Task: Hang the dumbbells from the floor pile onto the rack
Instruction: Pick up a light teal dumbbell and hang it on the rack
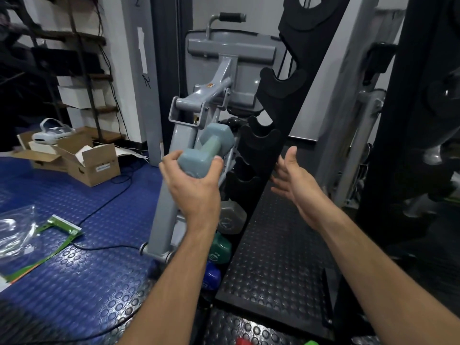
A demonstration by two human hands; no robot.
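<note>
- left hand [191, 180] grips the dumbbell [205, 151] by its near head, long axis pointing up toward the rack [271, 115].
- right hand [295, 175] open, nearer the cradles.

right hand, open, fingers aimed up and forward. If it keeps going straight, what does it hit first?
Probably the black rack: the right hand points its fingers at the empty cradles just above them. Depth is unclear from one view, so it may pass beside the upright.
</note>
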